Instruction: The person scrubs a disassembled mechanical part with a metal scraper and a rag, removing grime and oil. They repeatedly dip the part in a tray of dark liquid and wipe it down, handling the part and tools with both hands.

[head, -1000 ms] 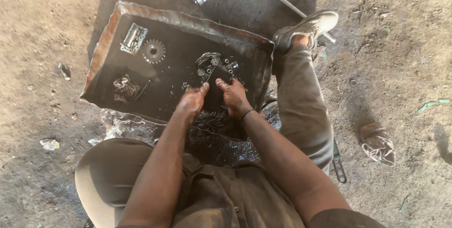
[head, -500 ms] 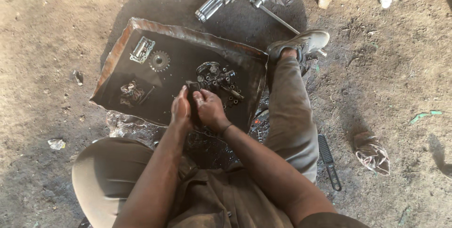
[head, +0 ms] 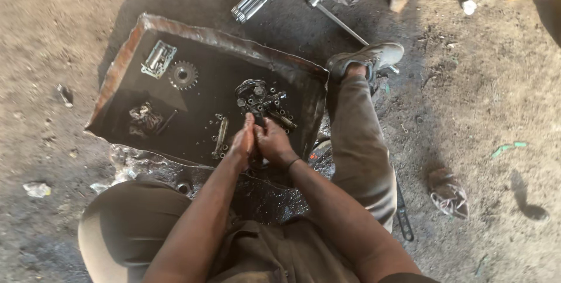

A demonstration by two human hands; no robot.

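My left hand [head: 241,143] and my right hand [head: 273,141] are pressed together over the near part of a rusty metal tray [head: 125,64] of dark oil. They seem closed around a small dark part, which is mostly hidden between the palms. Just beyond my fingers a round metal assembly with bolts [head: 259,98] lies in the tray. A slim metal piece [head: 220,137] lies left of my left hand.
In the tray sit a gear [head: 183,75], a shiny rectangular part [head: 158,59] and a small cluster of pieces [head: 146,117]. A geared shaft [head: 257,0] and a rod [head: 336,19] lie beyond it. My shoe [head: 368,58] rests beside the tray. Dirt ground surrounds everything.
My hands have drawn back from the round assembly toward me and come together. The view has shifted, so the tray sits a little lower in frame.
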